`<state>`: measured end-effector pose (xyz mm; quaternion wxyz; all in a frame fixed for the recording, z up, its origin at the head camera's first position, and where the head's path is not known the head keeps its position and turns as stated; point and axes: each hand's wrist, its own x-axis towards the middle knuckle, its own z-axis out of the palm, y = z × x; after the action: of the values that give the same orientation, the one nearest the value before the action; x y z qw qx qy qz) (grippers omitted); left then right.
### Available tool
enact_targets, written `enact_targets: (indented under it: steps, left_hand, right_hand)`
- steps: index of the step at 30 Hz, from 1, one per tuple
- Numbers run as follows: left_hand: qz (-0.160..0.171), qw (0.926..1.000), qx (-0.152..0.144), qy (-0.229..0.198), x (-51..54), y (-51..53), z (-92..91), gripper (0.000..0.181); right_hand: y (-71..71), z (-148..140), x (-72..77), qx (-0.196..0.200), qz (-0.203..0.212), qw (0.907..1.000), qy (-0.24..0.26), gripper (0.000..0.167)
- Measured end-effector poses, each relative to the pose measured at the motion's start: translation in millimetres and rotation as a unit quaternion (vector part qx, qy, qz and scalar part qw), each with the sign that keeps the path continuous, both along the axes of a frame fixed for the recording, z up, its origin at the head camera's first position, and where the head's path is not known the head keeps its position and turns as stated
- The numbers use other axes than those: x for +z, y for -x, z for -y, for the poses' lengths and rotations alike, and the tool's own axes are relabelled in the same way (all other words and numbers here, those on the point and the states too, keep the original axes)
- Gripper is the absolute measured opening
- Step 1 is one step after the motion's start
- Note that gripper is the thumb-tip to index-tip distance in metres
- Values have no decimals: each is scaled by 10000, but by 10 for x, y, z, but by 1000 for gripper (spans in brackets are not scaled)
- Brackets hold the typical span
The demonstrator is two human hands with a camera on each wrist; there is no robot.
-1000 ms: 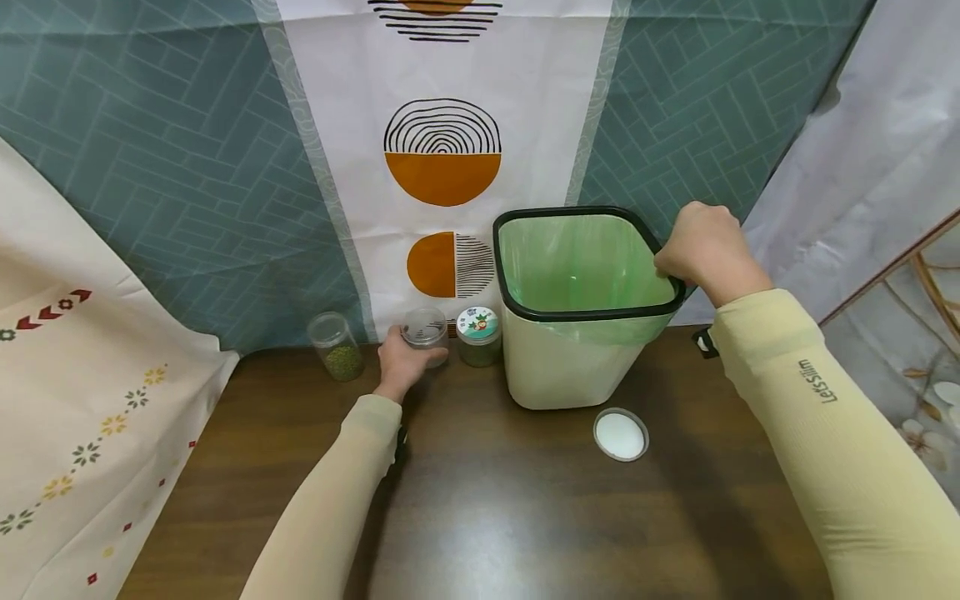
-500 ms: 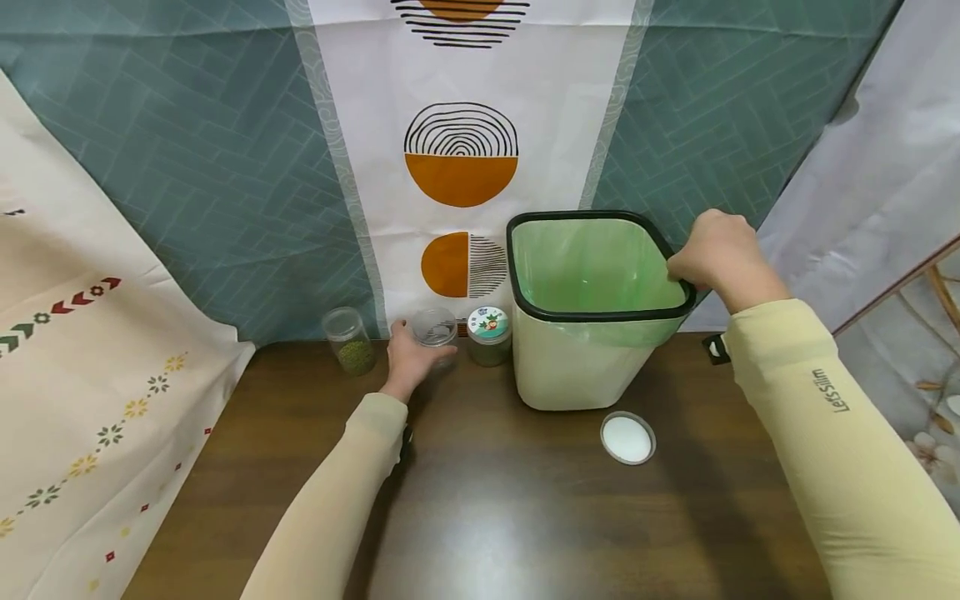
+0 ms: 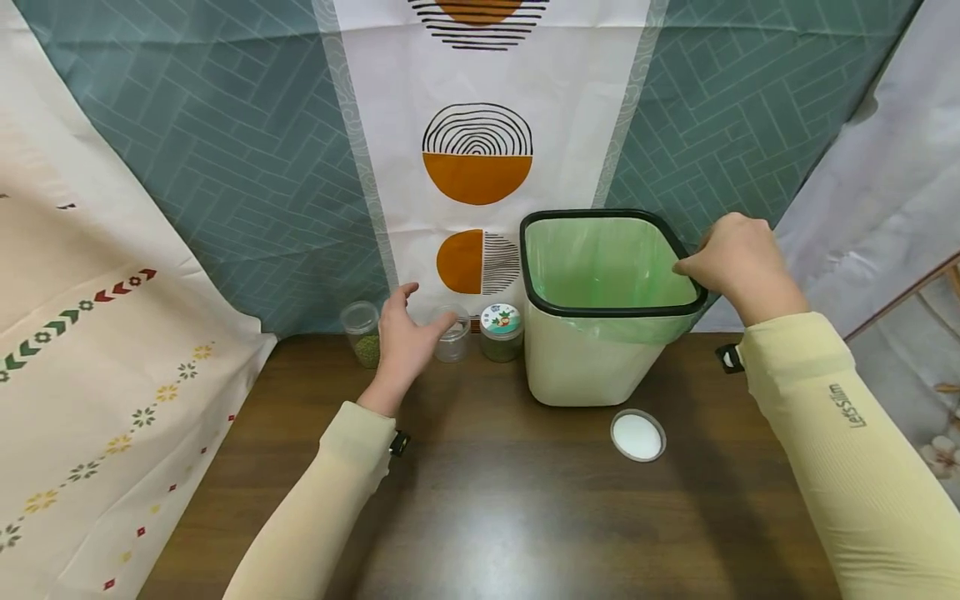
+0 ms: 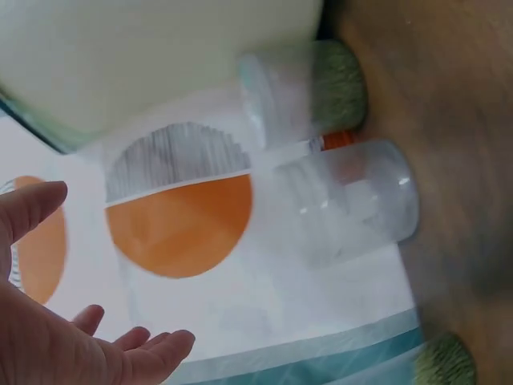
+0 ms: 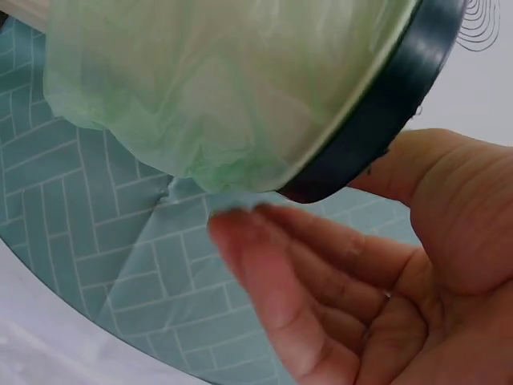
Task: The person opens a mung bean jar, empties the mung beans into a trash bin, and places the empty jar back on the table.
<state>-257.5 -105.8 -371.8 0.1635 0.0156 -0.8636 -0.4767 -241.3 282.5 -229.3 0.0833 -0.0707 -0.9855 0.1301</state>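
My left hand (image 3: 405,346) is raised with fingers spread, apart from the uncapped clear jar (image 3: 453,343) behind it. In the left wrist view that jar stands beside a lidded jar (image 4: 341,84) with green contents. Another clear jar (image 3: 367,348), holding green beans or grains, stands left of the hand, partly hidden by it. My right hand (image 3: 738,262) pinches the right corner of a white trash can (image 3: 592,367) by its black rim. In the right wrist view the thumb passes behind the rim, and the curled fingers lie outside it, near the green liner (image 5: 216,120).
A round lid (image 3: 638,436) with a white inside lies on the dark wooden table (image 3: 495,517), in front of the trash can. A patterned cloth (image 3: 472,75) hangs behind the things. Pale cloth (image 3: 112,375) drapes along the left side.
My left hand has let go of the clear jar and lifted off it, its fingers spreading. The right hand stays at the trash can's rim. The head view has turned slightly left.
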Motion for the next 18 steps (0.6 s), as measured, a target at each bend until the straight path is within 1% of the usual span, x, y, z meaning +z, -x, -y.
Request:
enact_targets:
  steps: [3,5,7,10,12,14,16,18]
  left_hand:
    - [-161,9999,-4,19,71,-63,29,74]
    - [-247,9997,-4,25,109,-90,55,74]
    - [-349,9994,14,10,146,-111,79,73]
    - [-425,9991,27,-5,200,-138,108,73]
    - [-449,9990,32,11,230,-156,119,73]
    - [-442,9990,28,18,253,-177,126,72]
    - [-445,9990,26,21,270,-196,132,72]
    - [-448,9990,-9,4,282,-218,139,71]
  right_hand:
    - [-7,6,7,-74,-193,9998,-2,36]
    - [-18,23,24,-91,-353,9993,94,39]
    - [-41,53,45,-65,-579,9979,275,41]
    - [-106,111,70,34,-1025,9927,635,39]
    - [-161,155,75,126,-1351,9868,883,36]
    - [-216,203,71,286,-1736,9780,1117,33]
    - [-276,260,60,458,-2120,9668,1350,31]
    - [-340,332,45,660,-2558,9519,1551,27]
